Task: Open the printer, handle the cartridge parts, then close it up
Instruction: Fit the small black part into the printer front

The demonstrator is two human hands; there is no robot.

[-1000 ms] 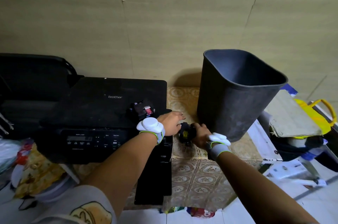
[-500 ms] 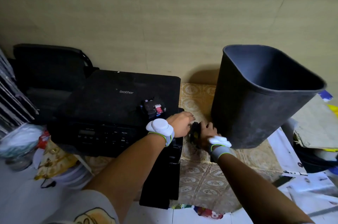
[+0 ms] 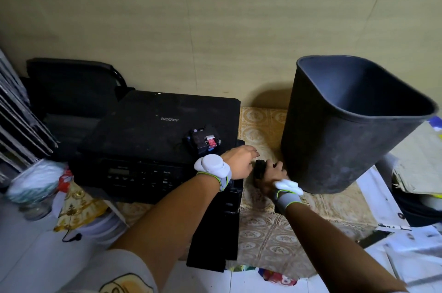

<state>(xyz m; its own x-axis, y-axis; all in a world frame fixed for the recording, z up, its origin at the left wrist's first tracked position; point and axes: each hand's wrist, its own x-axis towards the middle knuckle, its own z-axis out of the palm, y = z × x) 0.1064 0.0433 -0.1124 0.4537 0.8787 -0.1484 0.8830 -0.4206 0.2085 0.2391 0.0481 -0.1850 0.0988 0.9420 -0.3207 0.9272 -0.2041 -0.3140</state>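
A black Brother printer (image 3: pixel 153 139) sits on a patterned cloth, its front flap hanging open toward me (image 3: pixel 215 233). On its lid rests a small black cartridge part with a red label (image 3: pixel 203 140). My right hand (image 3: pixel 272 177) grips another small black cartridge part (image 3: pixel 259 169) just right of the printer's front corner. My left hand (image 3: pixel 239 161) reaches to the same part, fingers extended over it and touching its left side. Most of the held part is hidden by both hands.
A tall dark grey waste bin (image 3: pixel 346 130) stands right beside my right hand. Papers and cardboard (image 3: pixel 406 197) lie at the right. A black chair (image 3: pixel 71 82) is behind the printer; a bag and dishes (image 3: pixel 35 182) sit at the left.
The camera has moved closer and shifted left. Both hands stay together at the black part by the printer's right corner, with the left fingers stretching further over it.
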